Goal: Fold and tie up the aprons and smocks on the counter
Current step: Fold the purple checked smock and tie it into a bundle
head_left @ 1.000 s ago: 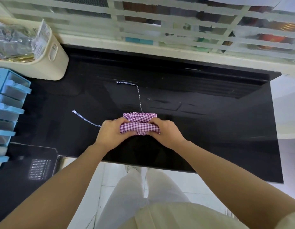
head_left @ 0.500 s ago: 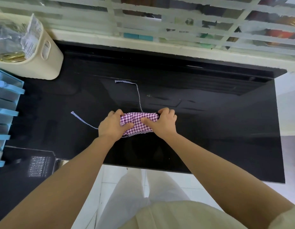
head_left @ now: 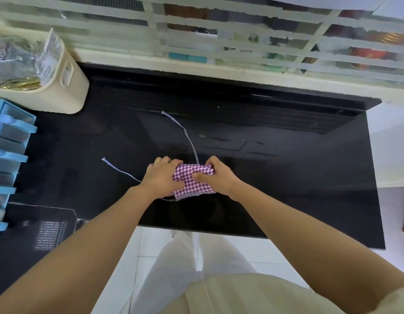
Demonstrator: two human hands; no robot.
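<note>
Two hands clasp a folded purple-checked apron [head_left: 193,181] on the black counter [head_left: 298,177], near its front edge.

At far left stand a blue drawer unit [head_left: 13,141] and a cream bin [head_left: 69,91]. A striped tie [head_left: 119,169] lies loose, running toward the left hand [head_left: 162,177], whose fingers curl over the bundle's left end. A second tie [head_left: 187,134] trails from the bundle's top toward the back of the counter. The right hand [head_left: 220,175] wraps its fingers over the right end, thumb pressed on the checked cloth.
</note>
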